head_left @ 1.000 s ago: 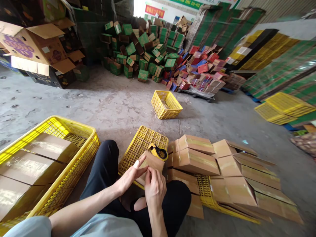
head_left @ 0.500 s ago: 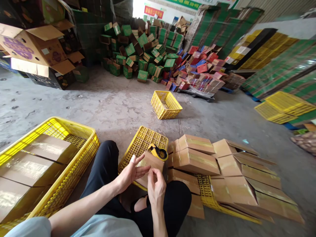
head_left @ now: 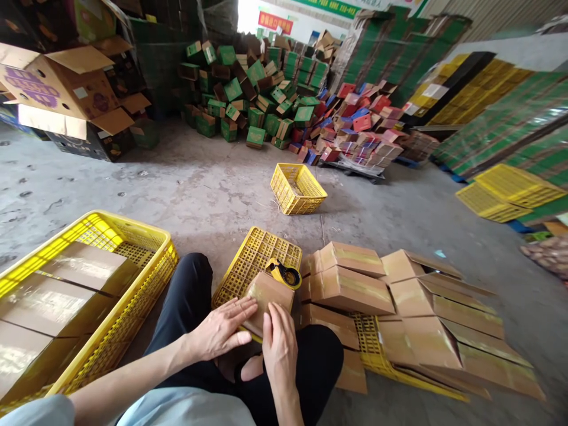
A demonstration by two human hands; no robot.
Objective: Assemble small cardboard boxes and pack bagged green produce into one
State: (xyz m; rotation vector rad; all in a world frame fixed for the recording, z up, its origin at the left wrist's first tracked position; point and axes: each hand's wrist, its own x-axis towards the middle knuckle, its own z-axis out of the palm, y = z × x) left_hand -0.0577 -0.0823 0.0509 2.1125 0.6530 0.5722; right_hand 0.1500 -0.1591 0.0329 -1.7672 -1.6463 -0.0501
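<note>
A small brown cardboard box (head_left: 270,296) lies between my knees on an upturned yellow crate (head_left: 261,241). My left hand (head_left: 225,326) rests on the box's near left edge with its fingers stretched out. On the near right side, my right hand (head_left: 279,340) lies against the box, fingers extended and the thumb partly tucked beside them. A yellow and black tape dispenser (head_left: 284,274) sits at the box's far right corner, touched by neither hand. The underside of the box is hidden.
At my left stands a large yellow crate (head_left: 171,251) holding taped boxes (head_left: 66,296). Several more cardboard boxes (head_left: 355,284) lie at my right, some over another yellow crate (head_left: 368,340). A small yellow basket (head_left: 298,204) stands ahead, before a pile of green boxes (head_left: 255,136).
Both hands have come down from above the box onto its near part. My left palm has turned downward, and my right fingers have opened from a pinch. The box and dispenser have stayed put.
</note>
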